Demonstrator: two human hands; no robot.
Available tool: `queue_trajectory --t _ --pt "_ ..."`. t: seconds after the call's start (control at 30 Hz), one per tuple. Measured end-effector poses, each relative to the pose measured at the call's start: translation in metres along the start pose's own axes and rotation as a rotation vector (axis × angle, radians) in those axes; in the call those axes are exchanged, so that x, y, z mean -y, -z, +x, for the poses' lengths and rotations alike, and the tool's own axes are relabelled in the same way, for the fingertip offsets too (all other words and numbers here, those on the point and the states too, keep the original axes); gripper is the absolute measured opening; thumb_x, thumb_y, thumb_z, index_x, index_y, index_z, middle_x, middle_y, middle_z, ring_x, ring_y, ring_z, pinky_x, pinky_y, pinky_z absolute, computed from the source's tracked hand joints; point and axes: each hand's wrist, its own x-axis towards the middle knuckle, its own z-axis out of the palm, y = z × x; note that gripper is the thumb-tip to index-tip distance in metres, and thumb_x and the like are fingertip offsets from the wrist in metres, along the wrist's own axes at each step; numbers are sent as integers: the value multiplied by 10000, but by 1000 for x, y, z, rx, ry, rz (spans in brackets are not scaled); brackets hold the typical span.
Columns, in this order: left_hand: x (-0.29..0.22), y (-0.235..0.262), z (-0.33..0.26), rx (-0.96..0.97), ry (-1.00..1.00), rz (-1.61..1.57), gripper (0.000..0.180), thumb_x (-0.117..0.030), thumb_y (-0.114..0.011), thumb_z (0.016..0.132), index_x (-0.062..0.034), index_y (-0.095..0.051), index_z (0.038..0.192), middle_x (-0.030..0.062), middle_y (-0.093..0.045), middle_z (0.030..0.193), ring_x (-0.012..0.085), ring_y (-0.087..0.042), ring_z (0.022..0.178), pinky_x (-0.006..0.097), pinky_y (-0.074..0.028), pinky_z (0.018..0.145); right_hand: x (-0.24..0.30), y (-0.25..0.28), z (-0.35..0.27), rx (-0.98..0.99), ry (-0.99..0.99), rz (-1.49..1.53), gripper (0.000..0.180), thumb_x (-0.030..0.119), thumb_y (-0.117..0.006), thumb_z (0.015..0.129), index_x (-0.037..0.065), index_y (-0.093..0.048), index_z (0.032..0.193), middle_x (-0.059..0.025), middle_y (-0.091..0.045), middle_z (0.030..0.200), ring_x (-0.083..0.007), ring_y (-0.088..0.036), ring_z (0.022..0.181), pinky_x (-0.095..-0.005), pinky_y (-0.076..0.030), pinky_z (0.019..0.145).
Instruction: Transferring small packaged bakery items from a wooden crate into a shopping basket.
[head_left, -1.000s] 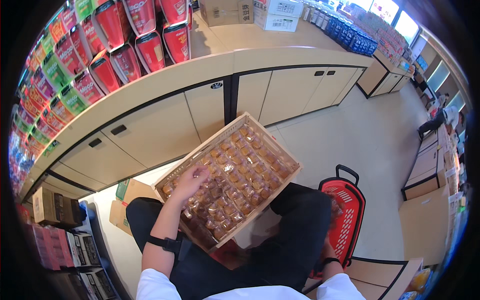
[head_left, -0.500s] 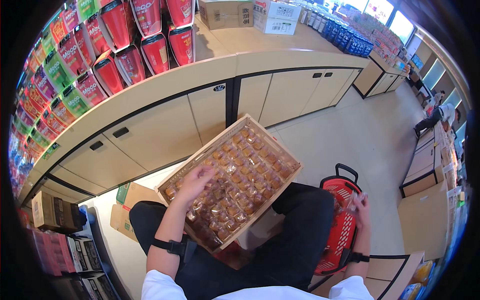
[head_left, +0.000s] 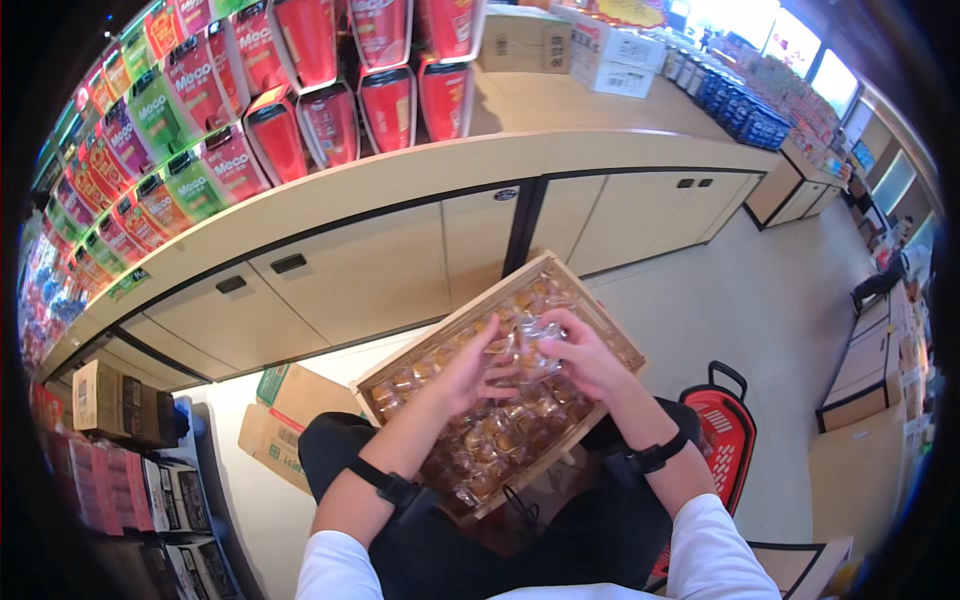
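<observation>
A shallow wooden crate (head_left: pixel 600 310) rests tilted across my lap, filled with rows of small golden-brown pastries (head_left: pixel 480 445) in clear wrappers. Over its middle, my right hand (head_left: pixel 590 360) is closed on several clear-wrapped pastries (head_left: pixel 540 345); their exact number is hidden by glare and fingers. My left hand (head_left: pixel 468 375) hovers just to the left of them, fingers spread and palm facing the bundle, holding nothing that I can see. Its fingertips are close to the wrappers, and I cannot tell whether they touch.
At my right stands a red shopping basket (head_left: pixel 735 430) with a black handle. Ahead runs a curved counter with cabinet doors (head_left: pixel 350 275), stacked with red and green drink cups (head_left: pixel 300 125). Flattened cardboard (head_left: pixel 285 420) lies by my left knee; boxes (head_left: pixel 110 400) stand further left.
My right hand has come from above the red basket to over the crate, carrying wrapped pastries. My left hand has shifted toward the crate's middle. The whole view has swung a little.
</observation>
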Motion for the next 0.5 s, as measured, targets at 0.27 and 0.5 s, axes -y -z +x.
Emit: queue_trajectory --t 0.27,0.5 --pt "-15 18 5 -26 32 -417 386 -534 -534 844 -156 -571 913 36 -599 856 217 -606 832 438 -511 730 -33 -32 55 169 -2 -512 442 227 -682 839 52 -476 1189 -56 -521 1104 -131 -513 1017 -275 -480 816" --pt "-19 31 13 -5 43 -512 345 -483 -499 884 -179 -602 1010 13 -622 905 185 -604 853 409 -492 755 -25 -14 73 84 148 -844 435 169 -493 945 60 -381 1352 -107 -536 1137 -178 -530 962 -323 -414 907"
